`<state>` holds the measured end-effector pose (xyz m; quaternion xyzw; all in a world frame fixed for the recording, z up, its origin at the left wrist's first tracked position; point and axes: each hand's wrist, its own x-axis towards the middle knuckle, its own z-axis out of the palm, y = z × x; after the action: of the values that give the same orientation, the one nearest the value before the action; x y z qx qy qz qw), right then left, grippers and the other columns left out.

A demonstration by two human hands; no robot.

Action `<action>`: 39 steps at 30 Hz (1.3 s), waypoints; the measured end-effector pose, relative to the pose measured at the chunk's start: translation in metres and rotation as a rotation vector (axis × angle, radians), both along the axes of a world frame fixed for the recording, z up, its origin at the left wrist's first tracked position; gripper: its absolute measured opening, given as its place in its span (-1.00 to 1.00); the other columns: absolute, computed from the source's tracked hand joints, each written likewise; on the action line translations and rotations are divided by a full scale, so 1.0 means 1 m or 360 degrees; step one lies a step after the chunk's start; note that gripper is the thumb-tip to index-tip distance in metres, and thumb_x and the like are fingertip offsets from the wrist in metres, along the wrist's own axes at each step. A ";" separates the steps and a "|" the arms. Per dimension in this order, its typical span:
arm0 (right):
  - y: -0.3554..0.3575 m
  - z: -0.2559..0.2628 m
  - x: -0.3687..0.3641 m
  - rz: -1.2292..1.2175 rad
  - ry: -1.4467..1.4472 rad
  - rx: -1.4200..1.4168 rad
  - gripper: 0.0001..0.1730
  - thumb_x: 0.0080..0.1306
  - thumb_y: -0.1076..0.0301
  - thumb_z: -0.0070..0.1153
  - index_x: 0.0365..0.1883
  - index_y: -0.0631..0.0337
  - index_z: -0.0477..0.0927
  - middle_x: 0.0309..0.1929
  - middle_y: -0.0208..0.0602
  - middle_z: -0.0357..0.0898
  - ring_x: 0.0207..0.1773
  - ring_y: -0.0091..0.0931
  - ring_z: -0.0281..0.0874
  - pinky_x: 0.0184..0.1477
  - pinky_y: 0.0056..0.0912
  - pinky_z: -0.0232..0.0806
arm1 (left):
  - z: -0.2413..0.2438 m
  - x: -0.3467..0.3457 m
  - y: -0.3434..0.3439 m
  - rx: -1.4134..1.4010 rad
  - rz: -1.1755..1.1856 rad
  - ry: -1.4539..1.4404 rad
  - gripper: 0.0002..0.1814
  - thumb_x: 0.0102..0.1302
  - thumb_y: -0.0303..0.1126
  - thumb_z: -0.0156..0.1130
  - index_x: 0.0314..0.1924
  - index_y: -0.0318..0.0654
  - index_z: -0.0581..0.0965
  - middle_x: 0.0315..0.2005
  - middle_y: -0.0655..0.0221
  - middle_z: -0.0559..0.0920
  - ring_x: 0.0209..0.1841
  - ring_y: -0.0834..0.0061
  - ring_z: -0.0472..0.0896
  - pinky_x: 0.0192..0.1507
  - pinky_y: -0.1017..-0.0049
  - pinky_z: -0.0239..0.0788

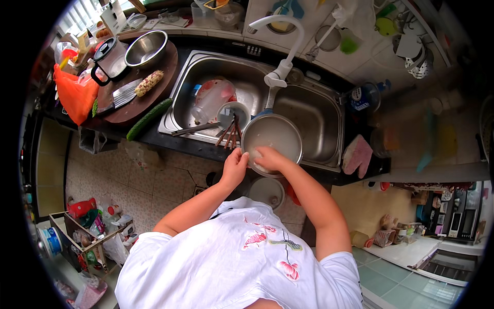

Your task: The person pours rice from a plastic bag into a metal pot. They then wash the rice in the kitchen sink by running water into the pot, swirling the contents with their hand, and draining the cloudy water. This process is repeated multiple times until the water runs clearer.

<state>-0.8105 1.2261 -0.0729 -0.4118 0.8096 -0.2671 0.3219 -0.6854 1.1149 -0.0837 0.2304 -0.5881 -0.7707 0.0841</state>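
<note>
A round metal pot (pixel 301 143) of cloudy whitish water (pixel 272 131) is in front of me, over the near edge of the double sink (pixel 339 127). My left hand (pixel 235 166) grips its rim on the near left side. My right hand (pixel 269 158) reaches inside with the fingertips in the water, by a pale mass (pixel 256 156) that looks like rice. What those fingers hold is hidden. Just left of the pot, chopsticks (pixel 231 135) and a long-handled utensil (pixel 197 128) lean in a white cup (pixel 243 108) in the left basin.
A white faucet (pixel 283 69) rises behind the pot. A clear plastic container (pixel 212 100) lies in the left basin. On the counter are a cucumber (pixel 148 119) and a round board (pixel 166 73) with a cleaver (pixel 125 94), corn cob (pixel 149 83) and steel bowl (pixel 146 48). A pink mitt (pixel 357 156) sits right.
</note>
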 end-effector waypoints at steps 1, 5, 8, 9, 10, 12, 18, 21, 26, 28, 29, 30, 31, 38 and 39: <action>-0.003 0.001 0.001 -0.0007 -0.0001 -0.0018 -0.69 0.02 0.31 0.06 -0.30 0.33 0.49 -0.30 0.11 0.50 -0.20 -0.06 0.47 -0.18 -0.15 0.31 | -0.001 0.001 -0.001 -0.0027 -0.0041 -0.0022 -0.87 0.34 -0.37 -0.06 -0.29 -0.26 0.39 -0.43 0.52 0.47 -0.40 0.75 0.43 -0.33 0.66 0.37; -0.011 -0.008 0.004 -0.0061 0.0144 -0.0066 -0.73 0.04 0.40 0.03 -0.28 0.36 0.47 -0.32 0.13 0.50 -0.21 -0.04 0.46 -0.17 -0.13 0.31 | 0.002 -0.001 0.001 0.0028 -0.0031 0.0000 -0.88 0.33 -0.36 -0.05 -0.29 -0.25 0.40 -0.46 0.53 0.47 -0.43 0.76 0.42 -0.36 0.68 0.34; -0.018 0.005 0.009 -0.0133 0.0189 -0.0048 -0.73 0.02 0.45 0.00 -0.27 0.34 0.46 -0.31 0.13 0.49 -0.19 -0.04 0.45 -0.14 -0.12 0.30 | 0.002 0.001 -0.001 -0.0003 -0.0025 0.0001 -0.88 0.33 -0.36 -0.05 -0.30 -0.24 0.40 -0.48 0.54 0.46 -0.45 0.77 0.40 -0.40 0.69 0.31; -0.018 0.006 0.008 -0.0122 0.0226 -0.0098 -0.73 0.02 0.46 -0.01 -0.27 0.33 0.46 -0.26 0.13 0.47 -0.17 -0.03 0.44 -0.12 -0.12 0.29 | 0.004 0.000 -0.001 -0.0003 -0.0025 0.0008 -0.88 0.33 -0.36 -0.05 -0.30 -0.24 0.40 -0.49 0.54 0.46 -0.46 0.77 0.40 -0.41 0.70 0.30; -0.019 0.007 0.006 -0.0111 0.0263 -0.0149 -0.73 0.01 0.47 -0.01 -0.27 0.33 0.46 -0.22 0.13 0.46 -0.15 -0.03 0.43 -0.11 -0.12 0.28 | 0.005 0.000 -0.001 -0.0004 -0.0025 0.0014 -0.88 0.33 -0.36 -0.05 -0.30 -0.24 0.41 -0.49 0.54 0.46 -0.46 0.77 0.39 -0.41 0.70 0.29; -0.019 0.009 0.006 -0.0093 0.0324 -0.0259 -0.72 -0.01 0.47 0.00 -0.27 0.30 0.46 -0.13 0.11 0.41 -0.08 -0.04 0.38 -0.06 -0.12 0.26 | 0.006 -0.001 -0.001 -0.0022 -0.0032 0.0006 -0.87 0.33 -0.36 -0.05 -0.31 -0.24 0.41 -0.50 0.54 0.46 -0.46 0.77 0.39 -0.42 0.70 0.29; -0.027 0.032 0.007 0.0142 0.0729 -0.0007 -0.68 -0.06 0.34 0.13 -0.27 0.18 0.52 0.04 -0.08 0.31 0.15 -0.18 0.20 0.10 -0.05 0.12 | 0.004 0.000 -0.003 -0.0081 -0.0056 -0.0002 -0.87 0.33 -0.36 -0.05 -0.30 -0.25 0.41 -0.50 0.54 0.46 -0.47 0.77 0.40 -0.42 0.70 0.29; -0.026 0.017 0.001 0.0103 0.0953 0.0102 -0.70 -0.06 0.32 0.14 -0.29 0.12 0.57 -0.01 -0.17 0.35 0.18 -0.24 0.19 0.15 0.01 0.05 | 0.007 0.000 -0.002 -0.0027 -0.0069 0.0010 -0.87 0.33 -0.36 -0.05 -0.29 -0.25 0.41 -0.49 0.54 0.46 -0.46 0.77 0.40 -0.41 0.69 0.30; -0.023 0.012 -0.019 0.0075 0.1044 0.0376 -0.69 -0.03 0.33 0.10 -0.25 0.07 0.59 -0.03 -0.18 0.37 0.17 -0.24 0.20 0.15 0.07 0.06 | 0.003 0.000 -0.001 0.0034 -0.0046 -0.0003 -0.87 0.33 -0.36 -0.05 -0.31 -0.24 0.40 -0.48 0.53 0.47 -0.43 0.76 0.42 -0.35 0.68 0.33; -0.020 0.013 -0.023 -0.0023 0.0987 0.0527 -0.69 -0.05 0.32 0.11 -0.26 0.09 0.59 0.00 -0.17 0.36 0.15 -0.25 0.22 0.11 -0.02 0.11 | 0.002 0.001 -0.001 0.0008 -0.0064 -0.0029 -0.87 0.33 -0.35 -0.05 -0.32 -0.24 0.39 -0.47 0.53 0.47 -0.42 0.76 0.42 -0.33 0.67 0.35; -0.018 0.014 -0.024 -0.0073 0.0957 0.0602 -0.68 -0.06 0.32 0.12 -0.26 0.10 0.58 0.01 -0.17 0.35 0.13 -0.26 0.22 0.09 -0.07 0.14 | 0.001 0.001 -0.001 0.0018 -0.0060 -0.0022 -0.87 0.33 -0.35 -0.06 -0.32 -0.24 0.39 -0.47 0.53 0.47 -0.42 0.75 0.42 -0.33 0.67 0.35; -0.016 0.017 -0.025 -0.0089 0.0897 0.0642 -0.68 -0.04 0.31 0.11 -0.25 0.10 0.58 0.02 -0.16 0.35 0.13 -0.25 0.23 0.09 -0.07 0.15 | 0.001 0.001 0.000 0.0029 -0.0051 -0.0016 -0.86 0.34 -0.35 -0.06 -0.33 -0.24 0.38 -0.47 0.53 0.47 -0.42 0.75 0.42 -0.33 0.66 0.35; -0.013 0.020 -0.025 -0.0105 0.0837 0.0682 -0.68 -0.03 0.31 0.10 -0.24 0.11 0.58 0.02 -0.15 0.34 0.14 -0.24 0.23 0.10 -0.08 0.16 | 0.002 0.001 0.000 0.0040 -0.0044 -0.0010 -0.86 0.34 -0.35 -0.06 -0.33 -0.24 0.38 -0.47 0.53 0.47 -0.42 0.75 0.42 -0.33 0.66 0.35; 0.008 0.026 -0.019 -0.0148 0.0582 0.0824 -0.59 0.00 0.23 0.08 -0.18 0.23 0.52 0.01 -0.02 0.40 0.07 -0.15 0.34 0.06 -0.17 0.25 | 0.005 -0.002 0.004 0.0101 0.0084 0.0013 -0.84 0.30 -0.38 -0.01 -0.40 -0.30 0.38 -0.55 0.48 0.48 -0.51 0.73 0.44 -0.44 0.65 0.36; 0.009 0.030 -0.016 -0.0125 0.0521 0.0810 -0.57 -0.01 0.22 0.08 -0.17 0.24 0.51 -0.03 -0.01 0.42 0.03 -0.15 0.37 0.04 -0.18 0.27 | 0.004 -0.002 0.003 0.0086 0.0077 0.0012 -0.85 0.30 -0.38 -0.02 -0.39 -0.30 0.38 -0.54 0.48 0.48 -0.50 0.73 0.44 -0.44 0.65 0.36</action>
<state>-0.8270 1.2350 -0.0433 -0.3239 0.9069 0.0021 0.2695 -0.6872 1.1177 -0.0802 0.2438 -0.5609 -0.7850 0.0986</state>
